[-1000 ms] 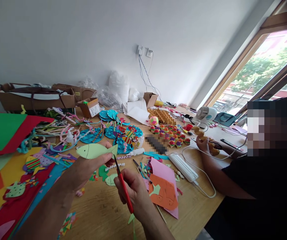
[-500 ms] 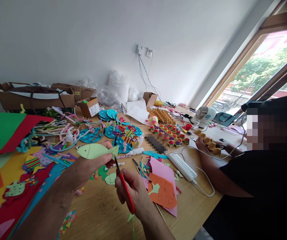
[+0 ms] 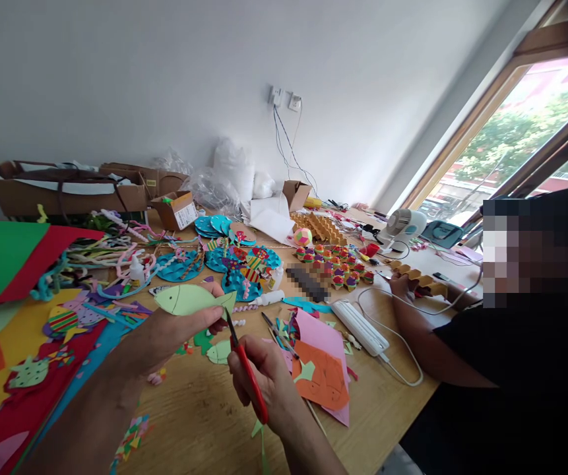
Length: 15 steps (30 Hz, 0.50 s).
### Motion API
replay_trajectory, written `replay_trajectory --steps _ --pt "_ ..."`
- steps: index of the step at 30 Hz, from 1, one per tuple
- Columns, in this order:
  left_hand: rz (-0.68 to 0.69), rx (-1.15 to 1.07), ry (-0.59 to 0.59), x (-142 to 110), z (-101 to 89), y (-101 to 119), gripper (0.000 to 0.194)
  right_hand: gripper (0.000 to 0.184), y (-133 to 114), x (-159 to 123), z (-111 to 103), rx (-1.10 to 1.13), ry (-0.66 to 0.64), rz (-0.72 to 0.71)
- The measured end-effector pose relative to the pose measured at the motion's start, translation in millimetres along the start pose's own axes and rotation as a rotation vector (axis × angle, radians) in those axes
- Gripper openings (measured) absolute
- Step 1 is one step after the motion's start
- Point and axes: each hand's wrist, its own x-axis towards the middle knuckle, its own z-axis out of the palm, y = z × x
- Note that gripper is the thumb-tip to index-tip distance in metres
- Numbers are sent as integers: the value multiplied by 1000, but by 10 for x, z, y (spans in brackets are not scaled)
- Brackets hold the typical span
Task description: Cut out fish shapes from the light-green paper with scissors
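Above the table, my left hand (image 3: 175,333) pinches a light green paper fish (image 3: 187,300) between thumb and fingers, its tail pointing right. Red-handled scissors (image 3: 250,379) are gripped in my right hand (image 3: 268,376); their dark blades reach up to the lower edge of the fish's tail. A second green paper fish (image 3: 218,352) lies on the table just beyond the scissors. Below my right hand is a thin green paper offcut (image 3: 258,432). To the right, an orange sheet with drawn fish (image 3: 326,379) rests on a pink sheet (image 3: 340,415).
A white power strip (image 3: 360,326) with its cable lies to the right, near a co-worker's arm (image 3: 422,336). Decorated blue plates (image 3: 214,260) and painted egg-carton pieces (image 3: 336,264) stand further back. Coloured paper sheets (image 3: 11,264) cover the left side. A small fan (image 3: 402,227) stands by the window.
My hands, the fish and the scissors stay nearly in place, with the blades still at the tail. The co-worker's head has shifted slightly.
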Motion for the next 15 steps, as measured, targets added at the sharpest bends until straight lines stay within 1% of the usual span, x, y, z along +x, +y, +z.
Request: replay_trajectory --steps 2,7,8,13,15 --pt "-14 6 4 3 -10 -5 21 47 12 -4 -2 0 -2 6" --pt "-24 -25 -67 5 -21 0 23 44 64 -11 -18 7 -14 4" --pt "-32 -24 -66 6 -25 -4 24 44 72 -12 -21 5 -16 1" --pt "-56 13 15 10 -55 -35 28 44 56 -20 -25 -21 -13 11" --pt "-58 29 16 9 -65 -36 28 44 47 -26 -26 -34 -6 12"
